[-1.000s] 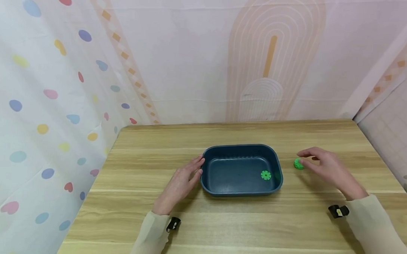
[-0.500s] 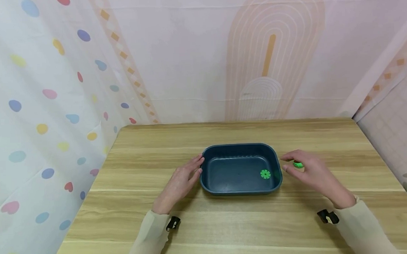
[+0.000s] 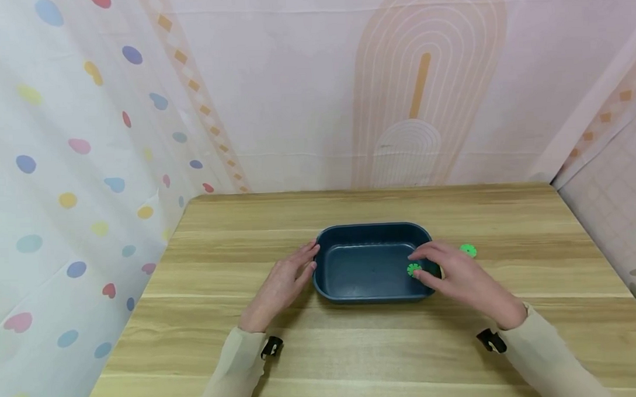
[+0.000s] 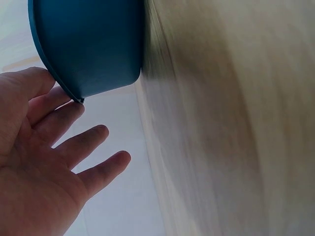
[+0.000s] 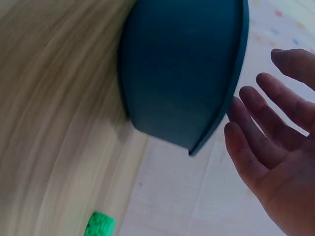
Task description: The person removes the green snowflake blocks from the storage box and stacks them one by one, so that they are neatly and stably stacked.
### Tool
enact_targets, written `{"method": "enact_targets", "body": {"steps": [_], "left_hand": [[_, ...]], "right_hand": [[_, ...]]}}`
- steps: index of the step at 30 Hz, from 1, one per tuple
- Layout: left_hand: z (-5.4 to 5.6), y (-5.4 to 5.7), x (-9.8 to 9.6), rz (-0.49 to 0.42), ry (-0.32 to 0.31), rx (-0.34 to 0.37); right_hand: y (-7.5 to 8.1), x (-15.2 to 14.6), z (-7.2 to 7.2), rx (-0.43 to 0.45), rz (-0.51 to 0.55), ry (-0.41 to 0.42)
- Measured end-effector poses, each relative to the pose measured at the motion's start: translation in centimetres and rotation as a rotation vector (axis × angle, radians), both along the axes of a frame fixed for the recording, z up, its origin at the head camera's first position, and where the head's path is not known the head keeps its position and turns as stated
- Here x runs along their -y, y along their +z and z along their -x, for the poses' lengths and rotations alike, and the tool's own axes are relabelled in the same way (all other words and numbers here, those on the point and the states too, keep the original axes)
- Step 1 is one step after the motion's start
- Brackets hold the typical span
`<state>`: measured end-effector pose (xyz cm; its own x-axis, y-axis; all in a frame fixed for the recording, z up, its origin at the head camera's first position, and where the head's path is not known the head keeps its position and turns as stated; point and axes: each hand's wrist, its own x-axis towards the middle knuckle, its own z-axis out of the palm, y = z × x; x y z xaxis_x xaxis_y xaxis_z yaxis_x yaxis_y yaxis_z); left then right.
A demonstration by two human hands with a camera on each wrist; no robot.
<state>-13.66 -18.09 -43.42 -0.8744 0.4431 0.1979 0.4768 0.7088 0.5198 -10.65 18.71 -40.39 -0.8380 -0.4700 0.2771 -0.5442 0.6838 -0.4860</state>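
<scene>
A dark blue rectangular basin (image 3: 371, 226) stands on the table. My left hand (image 3: 279, 290) rests its fingertips and thumb on the basin's left rim, the fingers fairly straight. Over the right end of the basin hovers my right hand (image 3: 460, 275), its fingers spread and slightly bent, holding nothing; the right wrist view shows these fingers beside the rim. A green notched disc (image 3: 412, 268), flower-like, lies in the basin just beyond the right thumb, partly covered by it. On the table behind the right hand is another green notched piece (image 3: 468, 251); in the right wrist view this green piece (image 5: 100, 225) looks thick, perhaps stacked discs.
The wood-grain table (image 3: 323, 356) ends at the back against a pale patterned curtain (image 3: 293, 94). A polka-dot curtain (image 3: 71, 207) hangs at the left. Each sleeve has a black wrist band (image 3: 492, 340).
My right hand has moved left, from beside the green piece on the table to above the basin's right end, uncovering that piece. My left hand stays at the rim.
</scene>
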Motion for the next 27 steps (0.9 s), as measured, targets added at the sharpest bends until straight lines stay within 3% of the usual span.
{"method": "enact_targets", "body": {"steps": [16,27], "left_hand": [[0.0,0.1,0.0,0.004,0.007,0.007],[0.0,0.1,0.1,0.003,0.003,0.012]], "right_hand": [[-0.4,3.9,1.3,-0.041,-0.267,0.052],[-0.5,5.2,2.2,0.163,-0.348,0.001]]}}
